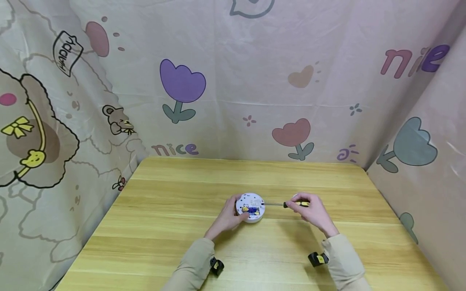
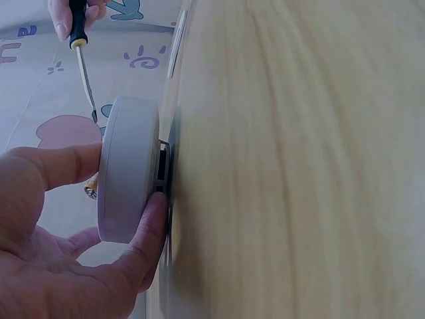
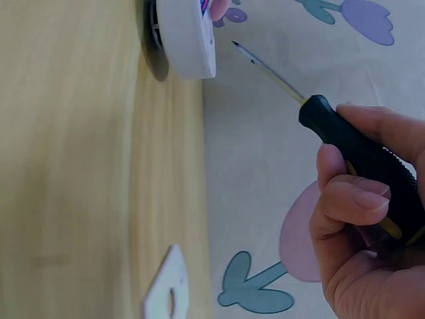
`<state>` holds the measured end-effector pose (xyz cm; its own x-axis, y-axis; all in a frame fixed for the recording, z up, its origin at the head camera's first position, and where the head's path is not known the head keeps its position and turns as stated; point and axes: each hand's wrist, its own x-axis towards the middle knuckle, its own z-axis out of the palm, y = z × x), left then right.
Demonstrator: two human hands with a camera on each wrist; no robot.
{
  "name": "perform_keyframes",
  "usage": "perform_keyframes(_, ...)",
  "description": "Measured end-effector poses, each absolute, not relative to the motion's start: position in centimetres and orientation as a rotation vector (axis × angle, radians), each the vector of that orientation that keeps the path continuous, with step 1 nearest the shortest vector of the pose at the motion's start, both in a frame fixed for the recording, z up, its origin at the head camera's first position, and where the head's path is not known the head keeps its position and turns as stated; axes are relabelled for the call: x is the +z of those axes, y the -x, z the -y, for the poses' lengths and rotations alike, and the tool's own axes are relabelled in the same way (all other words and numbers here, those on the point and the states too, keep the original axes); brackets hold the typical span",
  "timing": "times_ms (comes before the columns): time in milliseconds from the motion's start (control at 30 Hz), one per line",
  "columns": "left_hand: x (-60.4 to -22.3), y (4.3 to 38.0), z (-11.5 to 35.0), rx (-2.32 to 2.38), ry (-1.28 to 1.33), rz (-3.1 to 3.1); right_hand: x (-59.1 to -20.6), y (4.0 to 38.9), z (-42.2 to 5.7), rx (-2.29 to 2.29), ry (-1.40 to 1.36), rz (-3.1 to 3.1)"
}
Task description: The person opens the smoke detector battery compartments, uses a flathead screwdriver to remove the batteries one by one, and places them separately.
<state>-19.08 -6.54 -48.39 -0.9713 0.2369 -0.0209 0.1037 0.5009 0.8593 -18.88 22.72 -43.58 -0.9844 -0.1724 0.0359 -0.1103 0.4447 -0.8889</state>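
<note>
While the left hand [image 1: 228,218] curls round the rim of a white, round plastic device [image 1: 251,200], thumb on one side and fingers on the other, the right hand [image 1: 316,211] is closed about the handle of a slim metal-shafted screwdriver with a black-and-yellow grip [image 1: 285,205]. The device sits just below and right of the centre of the head view, over the wood-grained tabletop [image 1: 164,190] — whether it touches the surface, I cannot tell. Its face is turned up, showing blue-and-gold cylindrical batteries [image 1: 252,210] in an open compartment. From the right, the screwdriver points at the device's edge; in the wrist views its tip hangs near the face, apart from it. At the lower left of the right-wrist view lies a flat white piece with a slot [image 3: 161,292]. Beige sleeves [image 1: 196,258] enter from the bottom of the head view, each with a small black block [image 1: 217,266] at the cuff — and a pale curtain printed with flowers [image 1: 225,81] fills the upper part.
</note>
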Motion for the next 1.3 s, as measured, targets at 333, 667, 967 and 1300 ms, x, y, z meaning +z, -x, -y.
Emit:
perform_keyframes(333,-48.5,19.2,6.4,1.494,-0.280,-2.611,-42.4,18.9,-22.1,-1.343,0.398,-2.820)
perform_keyframes(667,-48.6,19.3,6.5,1.499,-0.287,-2.608,-41.8,19.0,-21.6,-1.209,0.524,-2.893)
perform_keyframes(967,-48.5,19.2,6.4,1.504,-0.268,-2.601,-41.0,19.0,-20.6,-1.114,0.561,-2.901)
perform_keyframes(1300,-48.4,18.8,6.3,1.528,-0.278,-2.611,-39.9,18.6,-19.5,-0.988,0.518,-2.948)
